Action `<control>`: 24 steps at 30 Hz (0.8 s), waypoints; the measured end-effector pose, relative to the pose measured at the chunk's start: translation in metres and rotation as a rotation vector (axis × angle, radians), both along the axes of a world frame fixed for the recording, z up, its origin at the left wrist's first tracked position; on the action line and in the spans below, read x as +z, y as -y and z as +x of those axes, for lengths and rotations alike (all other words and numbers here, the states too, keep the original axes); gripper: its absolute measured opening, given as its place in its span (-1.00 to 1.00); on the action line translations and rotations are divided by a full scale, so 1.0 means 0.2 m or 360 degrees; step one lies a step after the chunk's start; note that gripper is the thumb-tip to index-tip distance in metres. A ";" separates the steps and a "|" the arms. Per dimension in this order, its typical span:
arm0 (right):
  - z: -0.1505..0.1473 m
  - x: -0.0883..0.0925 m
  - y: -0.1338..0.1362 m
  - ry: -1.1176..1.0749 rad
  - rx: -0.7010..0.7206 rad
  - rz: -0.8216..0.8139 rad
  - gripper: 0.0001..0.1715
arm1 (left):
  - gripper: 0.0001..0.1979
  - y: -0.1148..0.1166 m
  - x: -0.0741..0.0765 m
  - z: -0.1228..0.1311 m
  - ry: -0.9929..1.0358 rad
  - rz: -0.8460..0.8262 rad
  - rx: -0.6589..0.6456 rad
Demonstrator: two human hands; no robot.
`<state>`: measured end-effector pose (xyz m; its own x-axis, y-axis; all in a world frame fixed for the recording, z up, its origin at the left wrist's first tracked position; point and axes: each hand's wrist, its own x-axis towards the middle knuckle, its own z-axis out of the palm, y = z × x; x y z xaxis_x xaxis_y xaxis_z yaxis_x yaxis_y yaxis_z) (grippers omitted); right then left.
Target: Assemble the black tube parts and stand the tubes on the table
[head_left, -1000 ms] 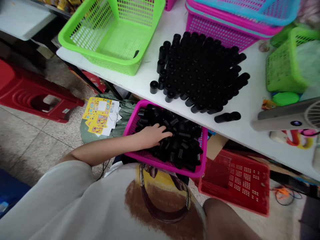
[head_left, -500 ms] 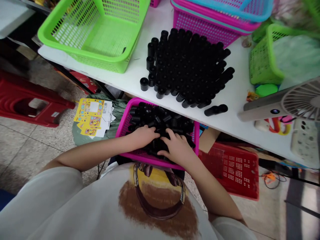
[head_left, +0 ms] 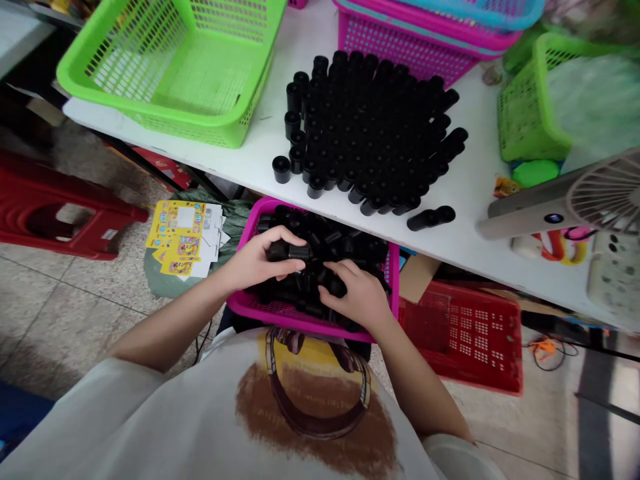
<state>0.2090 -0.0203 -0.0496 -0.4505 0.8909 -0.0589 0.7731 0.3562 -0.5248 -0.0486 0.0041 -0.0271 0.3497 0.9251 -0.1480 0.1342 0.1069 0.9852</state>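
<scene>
Black plastic canisters (head_left: 340, 240) fill the magenta mesh basket (head_left: 260, 310) in front of you, heaped loosely at all angles. More stand upright in a dense block (head_left: 370, 133) on the white desk (head_left: 480, 193) just beyond the basket, with one canister (head_left: 281, 169) slightly apart at the block's near corner and a pair (head_left: 431, 217) lying end to end beside it.

In the head view, your left hand (head_left: 255, 260) is over the left part of the basket, its fingers (head_left: 273, 233) curled around a sideways canister (head_left: 285, 251) at the top of the heap. Your right hand (head_left: 353, 293) rests on the heap just beside it, fingers (head_left: 345, 270) bent onto the canisters; you cannot tell whether they grip one.

On the desk, a lime-green mesh basket (head_left: 170, 73) sits to the left, stacked magenta and blue baskets (head_left: 405, 50) stand at the far edge, and a green basket (head_left: 530, 113) and grey fan (head_left: 605, 200) are to the right. Below, a red mesh basket (head_left: 465, 340), a red plastic stool (head_left: 65, 220) and yellow printed cards (head_left: 180, 230) lie around you.
</scene>
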 end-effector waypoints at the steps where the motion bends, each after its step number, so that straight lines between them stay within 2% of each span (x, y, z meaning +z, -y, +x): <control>1: 0.00 0.00 -0.01 -0.0179 -0.0068 0.0019 -0.53 | -0.61 0.02 0.01 0.01 0.0112 -0.0136 0.0102; 3: -0.01 0.00 -0.02 -0.0539 -0.0153 0.0042 -0.55 | -0.55 0.06 0.00 0.03 0.0255 -0.0346 0.0237; 5: -0.01 0.00 -0.04 -0.0786 -0.0217 0.0038 -0.57 | -0.48 0.09 -0.01 0.06 0.0331 -0.0456 0.0281; 10: -0.02 0.04 -0.06 -0.1092 -0.0432 -0.0057 -0.58 | -0.41 0.11 -0.03 0.10 0.0582 -0.0612 0.0278; 14: -0.02 0.06 -0.05 -0.1310 -0.0464 -0.0145 -0.49 | -0.44 0.12 -0.03 0.12 0.0613 -0.0603 0.0255; 21: 0.00 0.04 0.02 -0.1558 -0.0366 -0.0693 -0.24 | -0.45 0.12 0.03 0.15 0.0743 -0.0663 0.0365; 24: -0.03 0.04 0.04 -0.1802 -0.0328 -0.0860 -0.34 | -0.42 0.13 0.05 0.17 0.0774 -0.0688 0.0380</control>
<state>0.2029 -0.0277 -0.0408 -0.3428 0.9330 -0.1095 -0.1852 -0.1814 -0.9658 -0.0148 -0.0215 -0.0170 0.2640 0.8782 -0.3987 -0.3881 0.4752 0.7897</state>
